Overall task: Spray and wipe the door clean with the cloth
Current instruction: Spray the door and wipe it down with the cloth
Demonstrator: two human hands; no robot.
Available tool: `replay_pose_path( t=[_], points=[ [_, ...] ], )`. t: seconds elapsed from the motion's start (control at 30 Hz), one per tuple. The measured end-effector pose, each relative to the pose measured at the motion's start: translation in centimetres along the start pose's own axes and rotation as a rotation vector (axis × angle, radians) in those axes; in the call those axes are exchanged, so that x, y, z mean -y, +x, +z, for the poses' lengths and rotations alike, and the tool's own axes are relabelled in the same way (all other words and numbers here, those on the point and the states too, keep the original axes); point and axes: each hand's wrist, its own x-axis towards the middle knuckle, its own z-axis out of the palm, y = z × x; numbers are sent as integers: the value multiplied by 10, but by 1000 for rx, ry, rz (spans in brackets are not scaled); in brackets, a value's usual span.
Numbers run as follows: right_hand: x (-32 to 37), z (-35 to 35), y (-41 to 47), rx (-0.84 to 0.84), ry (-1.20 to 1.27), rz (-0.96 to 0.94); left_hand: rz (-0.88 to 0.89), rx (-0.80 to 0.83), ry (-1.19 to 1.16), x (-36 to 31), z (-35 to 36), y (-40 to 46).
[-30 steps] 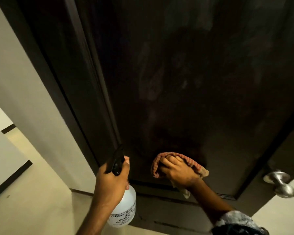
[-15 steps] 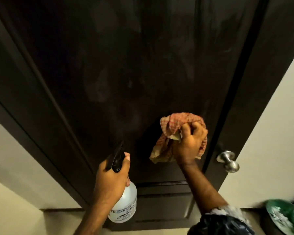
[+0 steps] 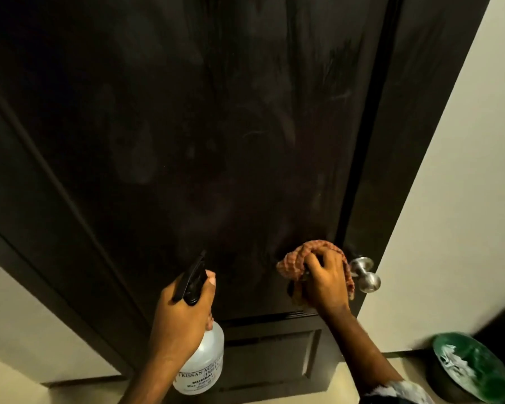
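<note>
A person's left hand [image 3: 181, 313] grips the neck of a clear spray bottle [image 3: 201, 365], fingers curled round it below the black trigger head [image 3: 191, 282], thumb raised beside the nozzle, which points at the door. The bottle's white body, printed with dark lettering, hangs below the fist, apart from the door's surface.

To the right and slightly higher, the right hand [image 3: 325, 282] clutches a bunched red-checked cloth [image 3: 301, 258], fingers curled into its folds and holding it against the dark door [image 3: 187, 126]. The cloth spills above and to either side of the knuckles. A patterned sleeve [image 3: 400, 392] shows at the bottom edge.

Just beside the cloth, on its right, stands a silver round door knob [image 3: 365, 275], near the door's edge. Low at the right, a green bin [image 3: 473, 371] with white scraps inside stands by the pale wall [image 3: 449, 199].

Beyond the hands, the door's large upper panel rises dark, marked with faint streaks and smears; a smaller recessed panel lies below the two hands.
</note>
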Motion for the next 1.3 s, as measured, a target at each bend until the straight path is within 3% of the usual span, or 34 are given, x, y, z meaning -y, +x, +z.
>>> replay_pose_path(
  t=[0.1, 0.2, 0.27, 0.33, 0.4, 0.47, 0.6, 0.73, 0.97, 1.17, 1.3],
  points=[
    [-13, -19, 18, -82, 19, 228, 15, 36, -17, -1, 8, 0],
    [-21, -35, 26, 40, 98, 217, 27, 76, -33, 0, 15, 0],
    [-15, -48, 35, -55, 149, 193, 32, 98, -49, -1, 21, 0],
    [-4, -66, 52, -267, 322, 349, 37, 110, -48, -2, 25, 0],
    [-7, -78, 60, -364, 337, 555, 37, 121, -53, -1, 27, 0],
    [-28, -79, 52, -284, 109, 634, 37, 131, -60, 0, 28, 1],
    [-47, -67, 20, 142, -81, 880, 55, 101, -39, 3, 27, 5],
    [-44, -63, 20, 311, -226, 832, 72, 98, -48, 1, 33, 9],
    [-41, -63, 9, 413, -263, 873, 96, 133, -73, -8, 49, 6],
    [-46, -60, 25, 454, -22, 1119, 96, 157, -82, -7, 60, 3],
    [-50, -67, 20, 456, 46, 1102, 77, 164, -89, -2, 63, -1]
  ],
)
